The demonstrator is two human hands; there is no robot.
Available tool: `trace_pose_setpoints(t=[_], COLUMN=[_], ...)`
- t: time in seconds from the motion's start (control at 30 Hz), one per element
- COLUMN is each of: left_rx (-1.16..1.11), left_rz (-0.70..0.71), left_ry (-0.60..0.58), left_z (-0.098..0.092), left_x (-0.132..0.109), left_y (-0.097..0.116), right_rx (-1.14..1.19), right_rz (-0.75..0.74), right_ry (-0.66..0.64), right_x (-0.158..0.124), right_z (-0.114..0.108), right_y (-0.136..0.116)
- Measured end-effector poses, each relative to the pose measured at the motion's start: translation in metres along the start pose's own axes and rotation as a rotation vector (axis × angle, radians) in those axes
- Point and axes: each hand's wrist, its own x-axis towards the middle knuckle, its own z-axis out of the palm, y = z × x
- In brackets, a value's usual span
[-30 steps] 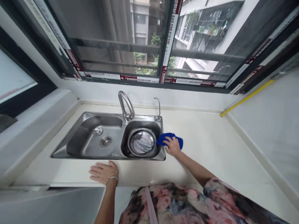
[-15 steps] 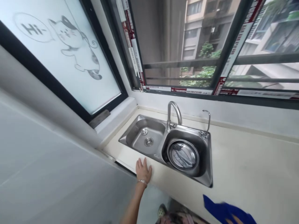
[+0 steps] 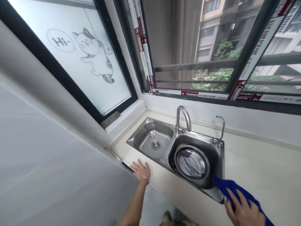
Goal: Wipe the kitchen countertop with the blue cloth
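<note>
Countertop [image 3: 258, 169] by sink [image 3: 145, 141] under windows [image 3: 188, 47]; left hand [image 3: 141, 169] spread flat; right hand [image 3: 244, 212] spread on blue cloth [image 3: 225, 186].

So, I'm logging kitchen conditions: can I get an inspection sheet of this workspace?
Surface: pale countertop with a steel double sink set in.
Job's things: blue cloth at the sink's right front corner.
Clutter: round strainer basket in the right basin, something grey inside.
Grippers: left hand flat on the counter edge, open; right hand spread flat on the cloth.
Cables: nothing seen.
Surroundings: tap behind the basins; window with railing; frosted pane with cat drawing at left.
</note>
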Motion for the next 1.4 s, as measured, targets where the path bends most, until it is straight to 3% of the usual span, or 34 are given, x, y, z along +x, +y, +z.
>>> trace_pose_setpoints(t=[0.13, 0.3, 0.63, 0.83, 0.97, 1.07, 1.2, 1.4], left_rx=[0.013, -0.043, 0.017, 0.049, 0.044, 0.030, 0.003, -0.024], left_rz=[0.077, 0.077, 0.085, 0.060, 0.050, 0.042, 0.050, 0.071], left_ry=[0.117, 0.053, 0.024, -0.010, -0.012, -0.015, 0.015, 0.075], left_z=[-0.003, 0.007, -0.001, -0.006, -0.008, -0.006, -0.003, -0.004], left_x=[-0.006, 0.008, 0.004, 0.004, 0.004, 0.005, 0.003, -0.006], left_y=[0.001, 0.002, 0.007, 0.009, 0.011, 0.012, 0.012, 0.012], right_rx=[-0.294, -0.404, -0.395, -0.375, -0.357, -0.355, -0.370, -0.335], right_rz=[-0.010, 0.149, 0.251, 0.244, 0.226, 0.202, 0.149, 0.029], right_ry=[-0.157, -0.290, -0.331, -0.298, -0.322, -0.322, -0.293, -0.202], right_x=[0.050, 0.129, 0.251, 0.295, 0.295, 0.275, 0.227, 0.130], right_z=[0.014, 0.039, 0.103, 0.135, 0.136, 0.124, 0.098, 0.052], right_y=[0.002, 0.015, 0.060, 0.082, 0.085, 0.076, 0.055, 0.034])
